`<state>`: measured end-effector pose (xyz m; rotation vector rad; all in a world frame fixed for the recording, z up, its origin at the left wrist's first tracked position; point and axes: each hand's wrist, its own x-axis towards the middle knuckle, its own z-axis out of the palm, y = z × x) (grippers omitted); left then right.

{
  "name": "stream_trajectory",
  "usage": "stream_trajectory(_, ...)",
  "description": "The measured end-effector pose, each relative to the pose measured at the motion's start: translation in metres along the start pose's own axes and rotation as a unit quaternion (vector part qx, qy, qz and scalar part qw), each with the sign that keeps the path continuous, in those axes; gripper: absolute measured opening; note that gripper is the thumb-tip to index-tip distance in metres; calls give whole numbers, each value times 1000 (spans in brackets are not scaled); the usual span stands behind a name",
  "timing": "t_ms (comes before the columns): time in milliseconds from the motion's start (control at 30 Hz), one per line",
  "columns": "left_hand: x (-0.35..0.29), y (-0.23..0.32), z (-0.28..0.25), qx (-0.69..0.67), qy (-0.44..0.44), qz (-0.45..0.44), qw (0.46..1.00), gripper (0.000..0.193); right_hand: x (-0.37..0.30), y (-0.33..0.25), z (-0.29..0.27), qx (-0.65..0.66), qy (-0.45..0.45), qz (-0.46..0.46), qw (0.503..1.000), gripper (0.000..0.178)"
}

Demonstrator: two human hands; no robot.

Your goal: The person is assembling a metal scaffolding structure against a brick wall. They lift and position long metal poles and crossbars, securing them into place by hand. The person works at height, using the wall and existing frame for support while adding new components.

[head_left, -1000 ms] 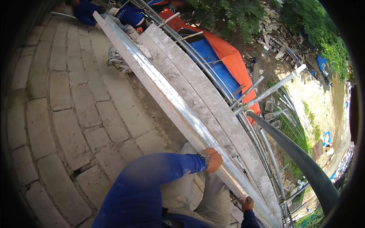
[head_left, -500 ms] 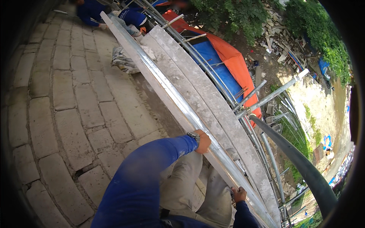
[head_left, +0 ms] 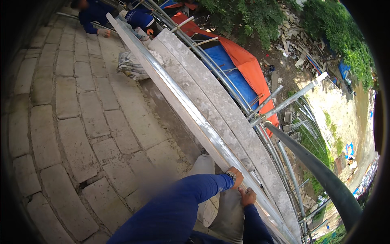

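A long, straight board with a shiny metal strip along it runs diagonally from the upper left to the lower right. My left hand, with a watch on the wrist, is closed over the board's near edge. Just below it, almost touching, my right hand is curled at the same edge with its thumb up by the metal. The fingers of both hands are partly hidden. Beyond the board lies a wide grey concrete ledge, roughly parallel to it.
Brick-like paving spreads on the left. At the far end, two people in blue, a person and another person, are beside the board near a crumpled sack. Scaffold pipes, an orange tarp and a dark curved bar line the right.
My left hand has slid down along the board toward my right hand. My right hand has shifted slightly up and left. The far-left person's hand has moved a little away from the board.
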<state>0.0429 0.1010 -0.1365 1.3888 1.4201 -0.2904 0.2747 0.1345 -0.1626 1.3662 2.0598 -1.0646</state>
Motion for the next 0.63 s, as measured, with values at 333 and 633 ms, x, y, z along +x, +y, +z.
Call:
stream_trajectory(333,-18,-28,-6,-5,53,22,998,35,7,-13,10,14,11,-63,998,62)
stream_trajectory(633,-6,-14,-41,21,-12,-1,1000,39,-24,96,-57,-74,-110,28,991,73)
